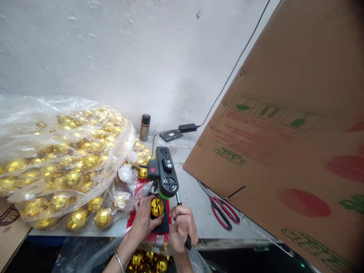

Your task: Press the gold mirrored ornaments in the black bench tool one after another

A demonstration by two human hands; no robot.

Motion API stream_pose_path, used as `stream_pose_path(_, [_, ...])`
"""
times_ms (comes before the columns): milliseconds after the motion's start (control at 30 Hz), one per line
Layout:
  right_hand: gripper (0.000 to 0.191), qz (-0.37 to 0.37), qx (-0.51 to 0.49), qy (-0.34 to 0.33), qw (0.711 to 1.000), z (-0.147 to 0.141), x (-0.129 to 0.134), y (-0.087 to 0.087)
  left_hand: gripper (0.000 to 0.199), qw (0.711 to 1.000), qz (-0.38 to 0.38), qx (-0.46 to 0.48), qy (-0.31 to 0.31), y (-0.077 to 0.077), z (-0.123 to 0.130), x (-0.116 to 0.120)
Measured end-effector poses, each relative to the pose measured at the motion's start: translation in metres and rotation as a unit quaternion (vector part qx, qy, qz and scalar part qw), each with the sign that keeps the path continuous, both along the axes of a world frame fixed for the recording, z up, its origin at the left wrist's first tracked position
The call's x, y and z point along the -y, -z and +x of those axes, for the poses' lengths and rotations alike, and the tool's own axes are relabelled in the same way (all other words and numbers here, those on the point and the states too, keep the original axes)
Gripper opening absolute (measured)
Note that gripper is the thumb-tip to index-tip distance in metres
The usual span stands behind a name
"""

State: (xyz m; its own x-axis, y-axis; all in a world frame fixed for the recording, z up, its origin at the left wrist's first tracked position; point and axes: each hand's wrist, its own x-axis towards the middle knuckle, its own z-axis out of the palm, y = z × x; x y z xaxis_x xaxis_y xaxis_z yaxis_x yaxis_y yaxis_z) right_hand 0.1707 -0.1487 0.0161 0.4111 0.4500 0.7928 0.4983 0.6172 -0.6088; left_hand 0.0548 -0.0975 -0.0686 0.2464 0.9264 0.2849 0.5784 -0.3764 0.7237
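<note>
My left hand [142,216] grips a shiny gold mirrored ball [157,207] at the base of a small black-and-green press [167,172]. A dark hole or stem shows on top of the ball. My right hand [183,227] is wrapped round the black handle [188,242] of the metal lever on the press's right side. The press stands on a red sheet [159,237]. Its head hides the spot just behind the ball.
At the left lies a clear plastic bag [93,146] of gold balls. Another bag of balls [162,265] hangs below the table edge. Red-handled scissors [220,212], a large cardboard box [270,151], a bottle [145,128] and a phone [171,135] are around.
</note>
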Motion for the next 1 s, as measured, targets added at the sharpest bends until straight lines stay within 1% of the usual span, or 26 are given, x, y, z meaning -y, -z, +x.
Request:
stream_pose_path(200, [0.038,0.002,0.025,-0.011,1.0,0.002,0.0,0.007,0.054,1.0,0.009,0.005,0.002,0.003,0.0,-0.001])
stream_pose_path(300, [0.042,0.014,0.017,-0.008,1.0,-0.001,-0.001,0.004,0.054,1.0,0.015,0.007,0.001,0.003,0.001,-0.003])
stream_pose_path(367, [0.044,0.015,-0.004,-0.001,1.0,-0.004,-0.002,-0.008,0.053,1.0,0.013,0.008,0.005,0.002,0.002,-0.006])
stream_pose_path(400, [0.044,0.012,-0.013,0.001,1.0,-0.005,-0.003,-0.018,0.053,1.0,0.012,0.009,0.007,0.001,0.002,-0.008])
stream_pose_path(467, [0.041,-0.009,-0.032,0.002,0.999,-0.007,-0.004,-0.042,0.053,1.0,0.012,0.012,0.008,-0.001,0.002,-0.009])
stream_pose_path(533, [0.039,-0.048,-0.051,-0.002,0.998,-0.006,-0.004,-0.067,0.054,1.0,0.016,0.016,0.008,0.002,-0.001,-0.004])
stream_pose_path(600, [0.043,-0.066,-0.051,-0.016,0.996,-0.005,-0.003,-0.085,0.056,0.999,0.024,0.02,0.013,0.011,-0.008,0.01])
stream_pose_path(667, [0.045,-0.062,-0.038,-0.026,0.997,-0.003,-0.001,-0.089,0.061,0.999,0.036,0.023,0.024,0.022,-0.018,0.03])
stream_pose_path(733, [0.043,-0.052,-0.027,-0.032,0.998,-0.003,0.002,-0.082,0.076,0.998,0.055,0.029,0.03,0.029,-0.028,0.045])
stream_pose_path(767, [0.041,-0.049,-0.025,-0.032,0.998,-0.004,0.003,-0.077,0.082,0.997,0.067,0.034,0.028,0.028,-0.032,0.047])
stream_pose_path(800, [0.04,-0.046,-0.024,-0.031,0.998,-0.004,0.004,-0.071,0.083,0.996,0.08,0.041,0.021,0.022,-0.035,0.043])
stream_pose_path(833, [0.04,-0.044,-0.024,-0.028,0.998,-0.005,0.004,-0.067,0.077,0.995,0.092,0.046,0.011,0.014,-0.036,0.035])
stream_pose_path(867, [0.039,-0.041,-0.023,-0.025,0.999,-0.005,0.005,-0.064,0.065,0.994,0.101,0.046,-0.004,0.002,-0.036,0.02])
stream_pose_path(900, [0.039,-0.036,-0.021,-0.022,0.999,-0.006,0.005,-0.062,0.053,0.993,0.107,0.04,-0.025,-0.012,-0.035,0.002])
stream_pose_path(933, [0.039,-0.032,-0.018,-0.022,0.999,-0.006,0.005,-0.061,0.046,0.993,0.107,0.02,-0.038,-0.026,-0.032,-0.02])
stream_pose_path(1000, [0.039,-0.024,-0.009,-0.027,0.999,-0.006,0.006,-0.061,0.042,0.994,0.088,-0.05,-0.037,-0.05,-0.025,-0.064])
